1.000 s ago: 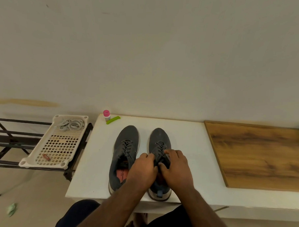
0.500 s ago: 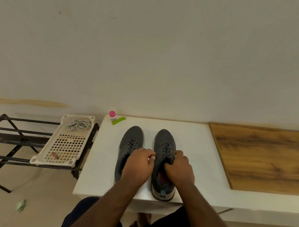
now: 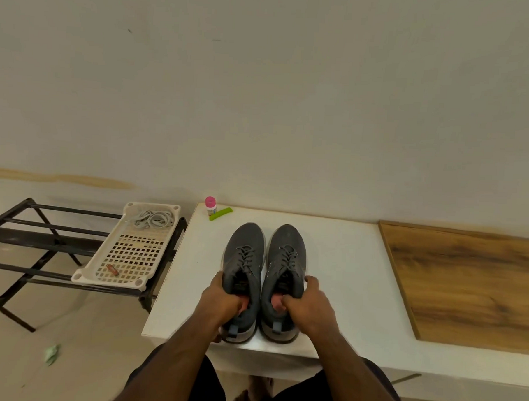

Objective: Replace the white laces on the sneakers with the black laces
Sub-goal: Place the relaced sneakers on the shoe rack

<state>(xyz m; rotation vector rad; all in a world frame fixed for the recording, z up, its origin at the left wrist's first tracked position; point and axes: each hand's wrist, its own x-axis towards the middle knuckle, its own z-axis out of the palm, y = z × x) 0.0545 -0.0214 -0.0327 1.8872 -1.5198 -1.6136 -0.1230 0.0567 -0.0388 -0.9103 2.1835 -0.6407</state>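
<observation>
Both sneakers lay side by side under our hands, the left hand [image 3: 222, 304] gripping the left sneaker [image 3: 244, 269] at its collar, the right hand [image 3: 308, 307] gripping the right sneaker [image 3: 286, 268] likewise, and we judged squaring them gently, black laces [image 3: 288, 256] undisturbed, wisest

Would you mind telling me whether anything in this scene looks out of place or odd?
Only a crumpled green scrap lying on the floor left of the table looks stray. The sneakers stand side by side, laced dark.
</observation>
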